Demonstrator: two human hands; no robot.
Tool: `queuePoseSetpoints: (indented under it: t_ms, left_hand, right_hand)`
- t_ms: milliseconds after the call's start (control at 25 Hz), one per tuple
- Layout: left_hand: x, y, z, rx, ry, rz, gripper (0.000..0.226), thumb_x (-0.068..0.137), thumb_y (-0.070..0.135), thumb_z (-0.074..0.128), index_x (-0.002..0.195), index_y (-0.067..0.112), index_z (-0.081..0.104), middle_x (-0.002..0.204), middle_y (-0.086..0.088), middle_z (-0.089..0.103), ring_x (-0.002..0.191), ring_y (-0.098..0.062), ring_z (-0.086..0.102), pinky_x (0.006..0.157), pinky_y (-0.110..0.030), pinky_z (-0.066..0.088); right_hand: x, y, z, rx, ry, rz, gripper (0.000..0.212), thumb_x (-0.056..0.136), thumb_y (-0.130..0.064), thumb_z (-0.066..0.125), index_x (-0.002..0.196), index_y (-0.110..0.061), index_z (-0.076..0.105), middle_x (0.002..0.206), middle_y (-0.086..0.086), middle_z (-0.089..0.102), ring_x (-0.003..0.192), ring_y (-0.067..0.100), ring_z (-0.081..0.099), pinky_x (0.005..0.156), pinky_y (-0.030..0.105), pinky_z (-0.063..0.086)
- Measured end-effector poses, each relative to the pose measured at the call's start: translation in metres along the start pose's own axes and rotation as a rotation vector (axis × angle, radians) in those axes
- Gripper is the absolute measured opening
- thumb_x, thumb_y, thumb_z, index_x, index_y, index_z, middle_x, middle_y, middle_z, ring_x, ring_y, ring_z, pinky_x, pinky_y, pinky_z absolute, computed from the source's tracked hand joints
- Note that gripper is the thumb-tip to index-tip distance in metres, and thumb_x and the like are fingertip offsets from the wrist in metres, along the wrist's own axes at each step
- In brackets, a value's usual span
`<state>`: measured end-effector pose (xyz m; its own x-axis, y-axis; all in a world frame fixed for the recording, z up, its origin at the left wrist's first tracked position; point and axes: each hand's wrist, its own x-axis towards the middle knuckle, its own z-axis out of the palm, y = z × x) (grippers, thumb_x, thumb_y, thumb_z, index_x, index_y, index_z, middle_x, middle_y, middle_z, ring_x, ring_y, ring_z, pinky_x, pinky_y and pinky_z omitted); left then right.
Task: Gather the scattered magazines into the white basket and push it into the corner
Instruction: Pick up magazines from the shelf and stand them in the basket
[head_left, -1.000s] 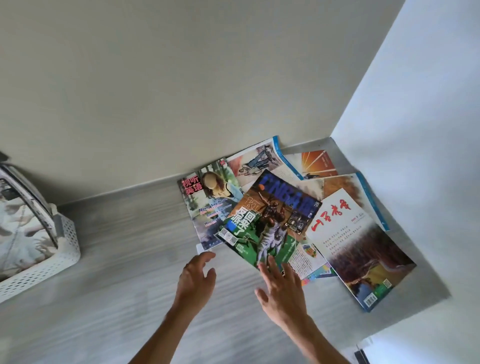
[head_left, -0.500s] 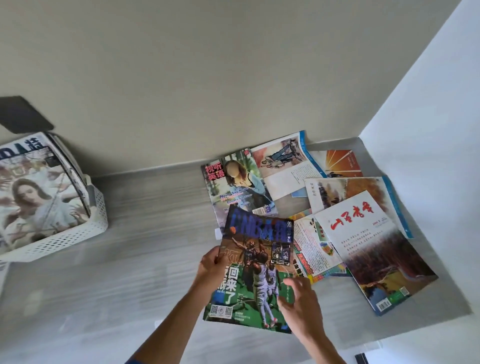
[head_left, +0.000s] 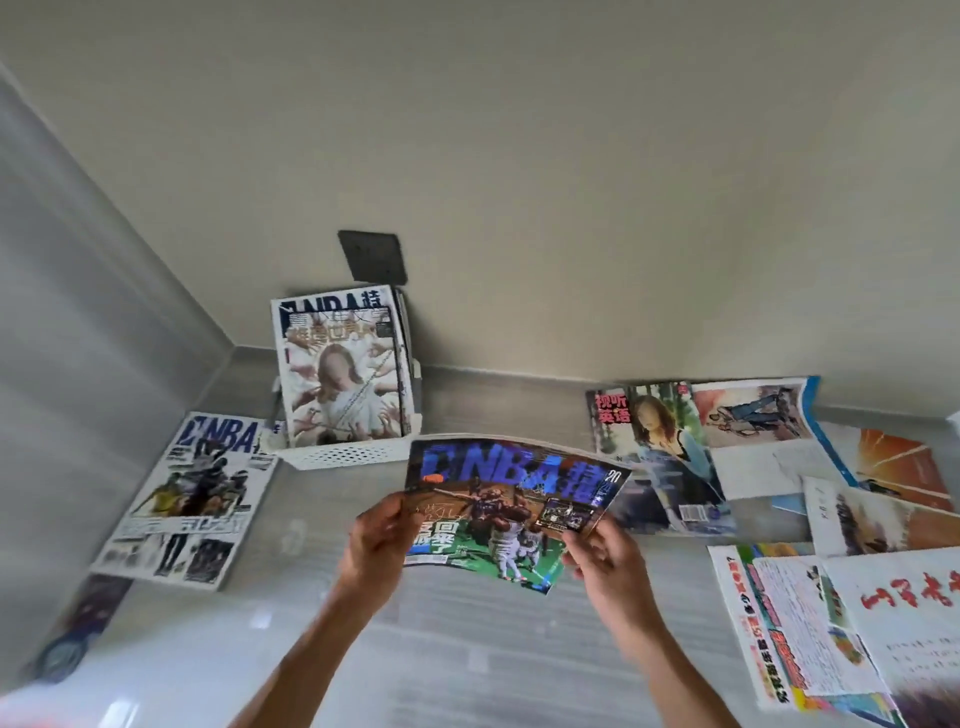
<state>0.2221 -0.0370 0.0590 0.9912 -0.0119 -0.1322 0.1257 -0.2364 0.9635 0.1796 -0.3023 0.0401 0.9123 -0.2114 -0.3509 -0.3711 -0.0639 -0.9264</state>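
A blue-and-green NBA magazine (head_left: 511, 501) is held above the floor, with my left hand (head_left: 376, 540) gripping its left edge and my right hand (head_left: 605, 558) pinching its lower right edge. Behind it, by the wall, stands the white basket (head_left: 343, 456) with several magazines upright in it. Another NBA magazine (head_left: 189, 499) lies flat on the floor to the left. A scattered pile lies to the right: a magazine with a woman on the cover (head_left: 657, 457), a white one with red characters (head_left: 904, 639), and several others.
The room's left corner (head_left: 234, 348) is just behind and left of the basket. A dark wall plate (head_left: 371, 257) sits above the basket. A dark object (head_left: 72, 634) lies at the left edge of the grey floor.
Both hands have lifted the NBA magazine off the pile and carried it left toward the basket. The view has swung left, bringing the basket and the corner into sight.
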Motion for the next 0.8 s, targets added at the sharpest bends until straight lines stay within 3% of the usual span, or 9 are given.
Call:
queuePoseSetpoints:
  t_ms: [120, 200, 320, 400, 520, 600, 720, 800]
  left_hand:
    - [-0.005, -0.031, -0.043, 0.139, 0.166, -0.101, 0.056, 0.085, -0.008, 0.062, 0.085, 0.047, 0.071, 0.074, -0.007, 0.074, 0.068, -0.011, 0.059, 0.066, -0.033, 0.046]
    - [-0.001, -0.034, -0.075, 0.152, 0.226, -0.077, 0.065, 0.083, -0.005, 0.064, 0.089, 0.06, 0.067, 0.074, 0.005, 0.075, 0.063, -0.005, 0.062, 0.062, -0.028, 0.049]
    - [0.038, -0.003, -0.126, 0.082, 0.294, 0.064, 0.057, 0.086, -0.001, 0.063, 0.097, 0.054, 0.068, 0.079, 0.021, 0.074, 0.06, 0.004, 0.061, 0.053, -0.016, 0.048]
    - [0.079, 0.027, -0.159, -0.033, 0.341, 0.134, 0.056, 0.088, -0.005, 0.059, 0.1, 0.049, 0.069, 0.078, 0.021, 0.074, 0.059, 0.005, 0.056, 0.056, -0.016, 0.047]
    - [0.138, 0.049, -0.194, -0.062, 0.315, 0.138, 0.058, 0.091, -0.01, 0.046, 0.103, 0.043, 0.065, 0.076, 0.014, 0.067, 0.055, -0.003, 0.048, 0.055, -0.026, 0.044]
    - [0.164, 0.04, -0.204, -0.039, 0.31, 0.062, 0.052, 0.093, -0.009, 0.044, 0.104, 0.039, 0.063, 0.085, -0.002, 0.064, 0.055, -0.006, 0.045, 0.058, -0.029, 0.041]
    - [0.183, 0.018, -0.211, -0.011, 0.303, -0.051, 0.037, 0.095, 0.0, 0.047, 0.112, 0.028, 0.065, 0.102, -0.013, 0.07, 0.056, 0.0, 0.053, 0.055, -0.022, 0.044]
    - [0.19, 0.008, -0.209, 0.042, 0.275, -0.145, 0.037, 0.096, 0.013, 0.052, 0.131, 0.024, 0.052, 0.128, -0.012, 0.063, 0.086, -0.013, 0.066, 0.074, -0.034, 0.055]
  right_hand:
    - [0.006, -0.001, 0.056, -0.124, -0.061, -0.067, 0.028, 0.094, -0.006, 0.059, 0.074, -0.025, 0.06, 0.069, 0.013, 0.061, 0.067, 0.022, 0.054, 0.066, 0.035, 0.044]
    - [0.019, -0.021, 0.084, -0.167, -0.065, -0.135, 0.033, 0.094, -0.004, 0.058, 0.07, -0.028, 0.059, 0.063, 0.002, 0.057, 0.065, 0.019, 0.052, 0.065, 0.035, 0.043]
    - [0.047, -0.087, 0.129, -0.136, -0.057, -0.264, 0.027, 0.093, -0.009, 0.061, 0.076, -0.03, 0.065, 0.066, -0.007, 0.067, 0.066, 0.021, 0.062, 0.062, 0.035, 0.047]
    - [0.076, -0.136, 0.162, -0.112, -0.022, -0.365, 0.021, 0.094, -0.011, 0.06, 0.082, -0.027, 0.068, 0.073, -0.004, 0.072, 0.067, 0.02, 0.063, 0.061, 0.038, 0.05]
    - [0.118, -0.185, 0.216, -0.183, 0.043, -0.401, 0.019, 0.096, -0.018, 0.056, 0.079, -0.024, 0.063, 0.07, -0.006, 0.069, 0.061, 0.02, 0.058, 0.054, 0.033, 0.045]
    - [0.142, -0.183, 0.243, -0.205, 0.07, -0.36, 0.021, 0.097, -0.019, 0.055, 0.078, -0.027, 0.062, 0.069, -0.006, 0.068, 0.059, 0.018, 0.057, 0.049, 0.028, 0.043]
    - [0.167, -0.16, 0.262, -0.19, 0.056, -0.24, 0.014, 0.097, -0.019, 0.056, 0.096, -0.029, 0.066, 0.1, 0.008, 0.074, 0.075, 0.022, 0.065, 0.067, 0.04, 0.054]
    - [0.177, -0.147, 0.258, -0.261, 0.029, -0.135, 0.033, 0.095, -0.02, 0.057, 0.127, -0.03, 0.053, 0.13, 0.009, 0.063, 0.1, 0.025, 0.065, 0.088, 0.041, 0.054]
